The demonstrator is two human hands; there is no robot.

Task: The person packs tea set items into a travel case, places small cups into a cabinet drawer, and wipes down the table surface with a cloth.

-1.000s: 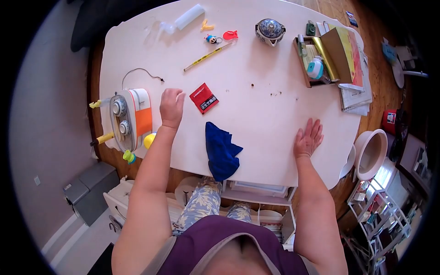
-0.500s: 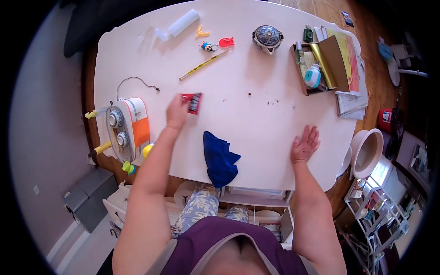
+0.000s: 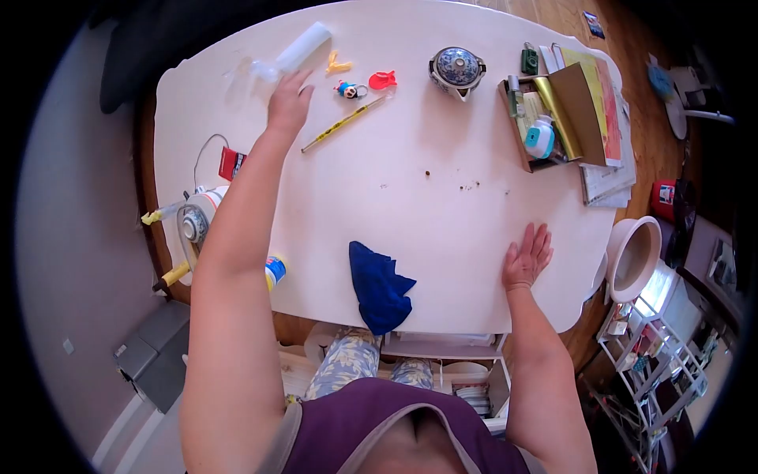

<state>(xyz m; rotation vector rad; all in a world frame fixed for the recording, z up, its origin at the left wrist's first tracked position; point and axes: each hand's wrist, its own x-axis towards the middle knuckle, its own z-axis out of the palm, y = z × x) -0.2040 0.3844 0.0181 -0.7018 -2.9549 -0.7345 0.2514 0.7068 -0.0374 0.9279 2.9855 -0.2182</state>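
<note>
Head view: likely bottle [image 3: 303, 47], long axis toward upper right.

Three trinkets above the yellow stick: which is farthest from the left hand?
The red trinket, by the upper end of the stick. The yellow trinket and ringed toy both lie closer to the left hand.
</note>
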